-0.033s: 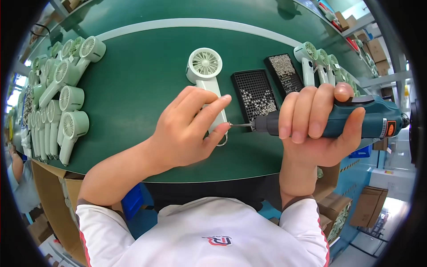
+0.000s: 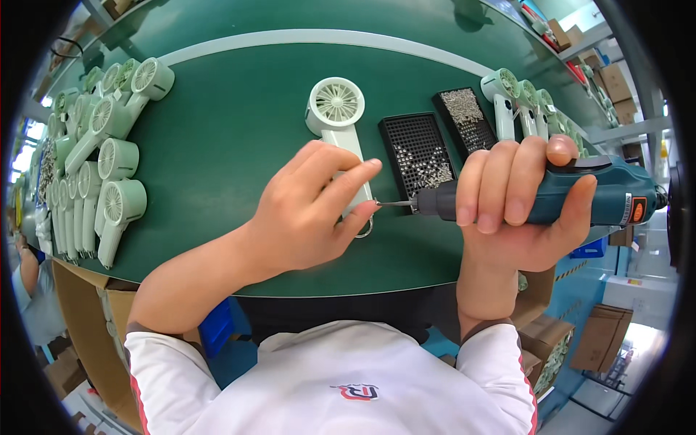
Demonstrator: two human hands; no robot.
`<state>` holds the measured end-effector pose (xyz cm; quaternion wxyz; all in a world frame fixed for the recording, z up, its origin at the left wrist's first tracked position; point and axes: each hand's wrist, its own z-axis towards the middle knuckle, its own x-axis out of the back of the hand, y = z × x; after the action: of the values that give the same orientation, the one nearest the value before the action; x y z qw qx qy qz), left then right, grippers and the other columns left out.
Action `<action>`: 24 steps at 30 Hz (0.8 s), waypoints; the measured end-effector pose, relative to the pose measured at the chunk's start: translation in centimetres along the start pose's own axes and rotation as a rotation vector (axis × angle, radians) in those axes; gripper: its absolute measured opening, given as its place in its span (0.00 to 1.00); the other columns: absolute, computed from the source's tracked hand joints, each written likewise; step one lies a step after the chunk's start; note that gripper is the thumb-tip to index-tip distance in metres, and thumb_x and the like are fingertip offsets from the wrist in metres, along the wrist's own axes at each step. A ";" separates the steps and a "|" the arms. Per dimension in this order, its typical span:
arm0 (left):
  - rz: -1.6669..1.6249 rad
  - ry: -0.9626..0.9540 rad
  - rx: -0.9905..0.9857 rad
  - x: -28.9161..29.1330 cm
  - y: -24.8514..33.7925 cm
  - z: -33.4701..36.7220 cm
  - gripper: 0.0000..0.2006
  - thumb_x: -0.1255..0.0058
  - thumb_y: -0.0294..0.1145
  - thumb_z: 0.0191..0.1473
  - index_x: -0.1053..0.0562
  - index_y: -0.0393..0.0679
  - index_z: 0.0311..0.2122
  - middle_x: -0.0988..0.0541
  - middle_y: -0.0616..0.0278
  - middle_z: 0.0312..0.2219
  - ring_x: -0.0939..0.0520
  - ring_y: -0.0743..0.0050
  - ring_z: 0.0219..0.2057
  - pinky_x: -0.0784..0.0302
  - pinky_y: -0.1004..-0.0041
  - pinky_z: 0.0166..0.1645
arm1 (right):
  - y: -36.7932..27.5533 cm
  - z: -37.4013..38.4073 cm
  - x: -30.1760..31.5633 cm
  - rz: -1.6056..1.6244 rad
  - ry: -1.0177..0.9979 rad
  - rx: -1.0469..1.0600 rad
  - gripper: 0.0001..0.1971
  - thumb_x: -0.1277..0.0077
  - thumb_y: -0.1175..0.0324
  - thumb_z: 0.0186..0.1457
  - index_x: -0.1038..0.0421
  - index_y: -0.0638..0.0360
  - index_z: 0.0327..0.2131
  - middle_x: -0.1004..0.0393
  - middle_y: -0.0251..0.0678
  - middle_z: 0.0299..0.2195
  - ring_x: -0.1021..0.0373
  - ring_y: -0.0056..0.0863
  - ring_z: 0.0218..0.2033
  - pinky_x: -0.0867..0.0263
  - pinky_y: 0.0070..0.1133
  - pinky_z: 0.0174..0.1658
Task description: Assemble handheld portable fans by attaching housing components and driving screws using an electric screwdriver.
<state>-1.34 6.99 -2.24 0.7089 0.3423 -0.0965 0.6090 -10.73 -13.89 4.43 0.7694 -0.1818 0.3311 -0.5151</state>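
A pale green handheld fan (image 2: pixel 339 101) lies on the table in front of me, its round head away from me and a metal ring at its near end. My left hand (image 2: pixel 304 206) is bent over the fan's handle, index finger and thumb reaching across it. Curled fingers hide part of the handle. In my right hand (image 2: pixel 518 188) is a teal electric screwdriver (image 2: pixel 612 192), held level and pointing left. Its thin bit meets my left thumb tip beside the handle. Whether a screw sits at the bit's tip is too small to tell.
Two black trays of small screws, a nearer tray (image 2: pixel 406 138) and a farther tray (image 2: pixel 464 109), lie right of the fan. Several more fans (image 2: pixel 119 203) crowd the left side; others (image 2: pixel 504 109) line the right. Cardboard boxes (image 2: pixel 90 326) stand below the table's edge.
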 end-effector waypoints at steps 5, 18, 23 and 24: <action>-0.070 0.014 -0.047 -0.9 0.4 -0.3 0.17 0.30 0.23 0.42 0.21 0.36 0.40 0.23 0.58 0.32 0.22 0.59 0.29 0.24 0.65 0.31 | -0.3 -0.2 0.2 0.009 -0.023 -0.023 0.25 0.65 0.49 0.73 0.30 0.59 0.56 0.30 0.30 0.24 0.34 0.24 0.20 0.31 0.26 0.23; -0.142 0.026 0.009 -1.0 0.4 -0.5 0.09 0.31 0.23 0.46 0.21 0.37 0.32 0.24 0.60 0.27 0.23 0.62 0.26 0.25 0.67 0.29 | 0.0 -0.2 -0.3 -0.036 -0.038 0.011 0.25 0.64 0.49 0.73 0.31 0.59 0.57 0.29 0.30 0.25 0.33 0.24 0.20 0.30 0.26 0.24; -0.159 0.030 0.032 -1.0 0.4 -0.6 0.09 0.30 0.24 0.46 0.21 0.36 0.31 0.24 0.60 0.26 0.23 0.62 0.26 0.25 0.67 0.29 | 0.2 -0.2 -0.4 -0.061 -0.055 0.015 0.25 0.64 0.49 0.73 0.31 0.59 0.57 0.29 0.30 0.25 0.33 0.24 0.20 0.30 0.26 0.24; -0.163 0.022 0.035 -1.0 0.4 -0.6 0.09 0.31 0.24 0.47 0.21 0.36 0.31 0.24 0.60 0.26 0.22 0.62 0.26 0.25 0.67 0.29 | 0.2 -0.2 -0.5 -0.062 -0.045 0.006 0.25 0.64 0.49 0.73 0.31 0.59 0.57 0.29 0.30 0.25 0.33 0.24 0.20 0.30 0.26 0.24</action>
<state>-2.08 6.53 -3.09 0.7511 0.3547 -0.0499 0.5546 -10.88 -13.35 4.28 0.7607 -0.2010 0.3064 -0.5358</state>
